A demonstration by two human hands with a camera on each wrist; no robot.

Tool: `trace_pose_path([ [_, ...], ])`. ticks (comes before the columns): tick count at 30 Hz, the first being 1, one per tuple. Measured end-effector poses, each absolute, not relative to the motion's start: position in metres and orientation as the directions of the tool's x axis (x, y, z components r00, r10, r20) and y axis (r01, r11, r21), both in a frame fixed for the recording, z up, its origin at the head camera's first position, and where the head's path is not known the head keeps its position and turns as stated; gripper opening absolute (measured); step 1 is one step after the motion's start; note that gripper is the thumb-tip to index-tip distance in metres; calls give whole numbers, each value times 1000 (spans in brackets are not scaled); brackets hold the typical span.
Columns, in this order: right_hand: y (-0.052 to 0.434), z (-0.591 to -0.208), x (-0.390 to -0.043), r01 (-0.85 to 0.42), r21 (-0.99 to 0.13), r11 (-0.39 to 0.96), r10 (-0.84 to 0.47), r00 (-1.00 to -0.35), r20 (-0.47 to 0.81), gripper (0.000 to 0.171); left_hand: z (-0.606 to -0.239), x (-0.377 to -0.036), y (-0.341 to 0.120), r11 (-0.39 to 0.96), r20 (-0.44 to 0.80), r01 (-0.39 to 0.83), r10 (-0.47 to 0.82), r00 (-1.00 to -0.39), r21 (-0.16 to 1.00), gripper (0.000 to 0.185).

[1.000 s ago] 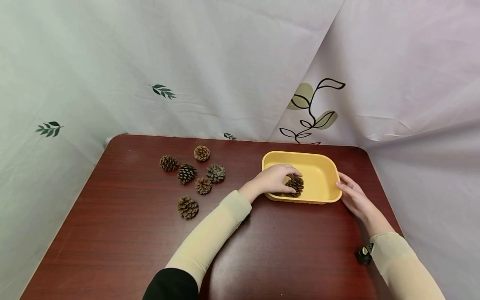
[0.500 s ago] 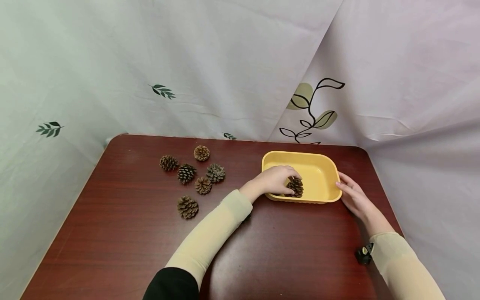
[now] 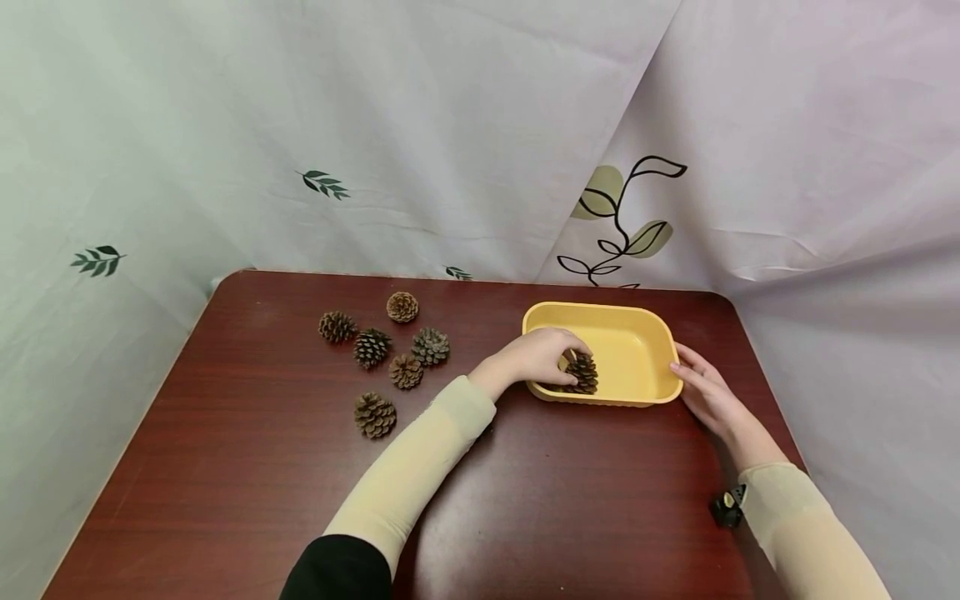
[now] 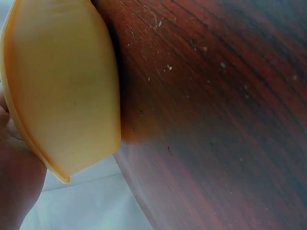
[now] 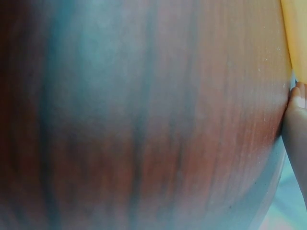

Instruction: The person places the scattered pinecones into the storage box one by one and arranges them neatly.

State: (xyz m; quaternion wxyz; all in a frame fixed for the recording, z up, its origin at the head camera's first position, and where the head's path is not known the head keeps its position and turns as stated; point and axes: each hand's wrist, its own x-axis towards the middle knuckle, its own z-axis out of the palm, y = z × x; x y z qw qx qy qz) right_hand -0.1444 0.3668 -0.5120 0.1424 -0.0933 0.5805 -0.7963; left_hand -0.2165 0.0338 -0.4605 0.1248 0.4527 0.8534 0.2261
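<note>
A yellow plastic tray (image 3: 641, 321) stands at the back right of a dark wooden table (image 3: 247, 467). My left hand (image 3: 567, 360) reaches over the tray's left rim, its fingers curled round a brown pine cone (image 3: 583, 374) that sits low at the tray's near left. My right hand (image 3: 693, 379) lies with straight fingers against the tray's right outer wall. In the left wrist view the tray's outer wall (image 4: 62, 86) fills the left side above the table. The right wrist view is blurred; one right-hand finger (image 5: 297, 124) shows at the edge.
Several loose pine cones lie in a cluster at the table's back left, the nearest one (image 3: 375, 415) standing apart. White cloth printed with leaves (image 3: 450, 125) hangs behind and on both sides. A small black object (image 3: 726, 508) sits by my right sleeve.
My left hand and the pine cone in it have shifted slightly left inside the tray, toward its near left corner. The right hand has stayed where it was.
</note>
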Motion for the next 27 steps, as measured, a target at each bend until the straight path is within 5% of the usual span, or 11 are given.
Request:
trace_pose_path([
  [27,367,-512,-146,134,-947,-291,-339,-940,-28,44,-457,-227,33,489,-76,657,830,-552,574,44],
])
